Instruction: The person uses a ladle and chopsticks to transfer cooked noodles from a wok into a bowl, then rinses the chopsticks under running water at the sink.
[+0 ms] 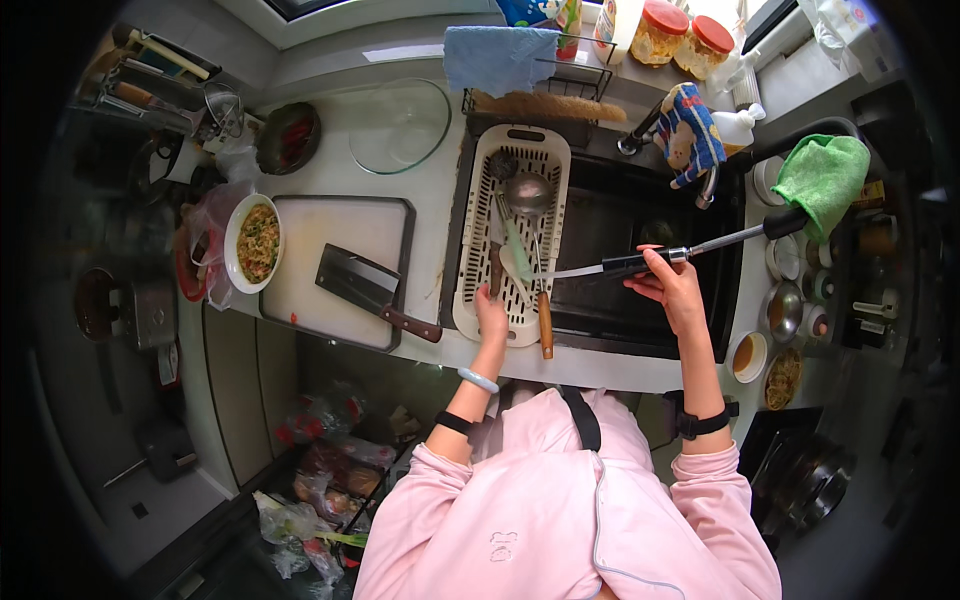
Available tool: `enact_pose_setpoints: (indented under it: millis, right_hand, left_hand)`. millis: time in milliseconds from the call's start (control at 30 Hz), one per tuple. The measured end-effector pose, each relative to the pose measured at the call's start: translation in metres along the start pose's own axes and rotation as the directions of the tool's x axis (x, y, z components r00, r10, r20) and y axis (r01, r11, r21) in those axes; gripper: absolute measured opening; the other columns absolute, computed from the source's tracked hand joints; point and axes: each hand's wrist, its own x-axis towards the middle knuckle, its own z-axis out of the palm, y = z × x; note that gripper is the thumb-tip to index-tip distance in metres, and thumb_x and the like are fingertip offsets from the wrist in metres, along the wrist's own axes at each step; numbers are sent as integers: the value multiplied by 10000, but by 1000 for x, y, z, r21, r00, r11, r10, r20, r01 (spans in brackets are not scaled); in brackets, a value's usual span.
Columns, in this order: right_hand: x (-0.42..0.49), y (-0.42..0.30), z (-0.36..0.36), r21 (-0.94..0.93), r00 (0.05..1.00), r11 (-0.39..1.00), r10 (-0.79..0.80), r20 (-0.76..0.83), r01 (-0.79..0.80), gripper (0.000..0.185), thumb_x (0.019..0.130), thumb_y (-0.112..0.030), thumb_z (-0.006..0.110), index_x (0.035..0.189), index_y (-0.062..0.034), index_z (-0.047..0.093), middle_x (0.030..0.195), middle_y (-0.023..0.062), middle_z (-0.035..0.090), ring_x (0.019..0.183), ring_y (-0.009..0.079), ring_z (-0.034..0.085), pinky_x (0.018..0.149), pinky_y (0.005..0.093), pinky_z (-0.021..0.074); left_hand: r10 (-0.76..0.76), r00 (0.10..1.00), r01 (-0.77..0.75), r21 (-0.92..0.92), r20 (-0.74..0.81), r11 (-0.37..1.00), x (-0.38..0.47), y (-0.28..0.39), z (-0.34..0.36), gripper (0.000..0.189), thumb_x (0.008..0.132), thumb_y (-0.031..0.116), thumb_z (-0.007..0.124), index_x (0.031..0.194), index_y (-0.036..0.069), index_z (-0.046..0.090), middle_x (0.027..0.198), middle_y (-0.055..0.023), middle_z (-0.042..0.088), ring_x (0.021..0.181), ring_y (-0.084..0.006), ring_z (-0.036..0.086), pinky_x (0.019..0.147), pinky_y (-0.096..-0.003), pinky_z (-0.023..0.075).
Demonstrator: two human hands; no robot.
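Note:
My right hand (667, 289) grips a black faucet spray head (641, 262) above the sink (645, 315). Its metal hose (724, 240) runs up to the right, and a thin stream of water comes out leftward over the draining basket (466, 225). My left hand (493, 315) is at the front left part of this pale slotted basket, close to a brown-handled knife (496, 274); whether its fingers hold anything is unclear. In the basket lie a metal ladle (529, 193), a pale green-handled tool (516, 247) and a dark scrubber (502, 163). A wooden handle (545, 326) juts over the front rim.
Left of the sink, a cleaver (360, 281) lies on a cutting board (300, 247), its handle past the edge. Beside it are a bowl of chopped food (259, 244) and a glass bowl (401, 127). Several small bowls, one a sauce bowl (748, 356), line the right side. A green cloth (825, 180) hangs above.

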Motion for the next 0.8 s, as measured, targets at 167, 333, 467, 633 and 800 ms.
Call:
enact_pose_setpoints:
  millis: [167,333,467,633,800]
  right_hand:
    - [-4,-1,-2,-3,1000,1000,6,16,-6,318,860,-239,637,1051,15,621,806,43,563,716,139,603,692,306,579]
    - [-1,-3,-3,-34,1000,999,25,5,-25,338,848,-269,653,1048,3,629,814,59,604,713,188,665,652,255,554]
    - [1,-3,-7,-54,999,998,44,25,-43,333,844,-274,660,1039,-5,638,794,55,605,710,189,668,648,248,552]
    - [1,-5,-11,-96,997,994,65,48,-60,329,843,-274,665,1036,-9,639,784,56,604,697,183,663,650,254,556]
    - [1,-8,-13,-104,994,992,76,74,-68,325,841,-275,669,1033,-14,640,783,55,600,699,185,663,652,257,556]
  left_hand:
    - [168,898,-413,650,406,638,-9,14,-14,269,814,56,531,1069,3,596,1066,-201,575,1035,-357,535,891,-446,430]
    - [18,761,-575,661,649,483,7,0,12,206,811,69,500,920,84,674,970,-210,594,957,-364,564,827,-439,462]
    - [251,745,-660,628,618,412,62,9,8,259,782,-3,484,990,52,628,1062,-199,538,1006,-388,513,902,-435,422]
    - [-53,686,-705,681,726,198,68,22,-1,231,888,145,484,1034,0,590,1109,-232,506,1038,-401,503,905,-434,430]
    - [-132,581,-786,596,803,165,2,13,2,589,954,389,332,1262,-105,422,1377,-318,320,1305,-423,286,1082,-437,262]
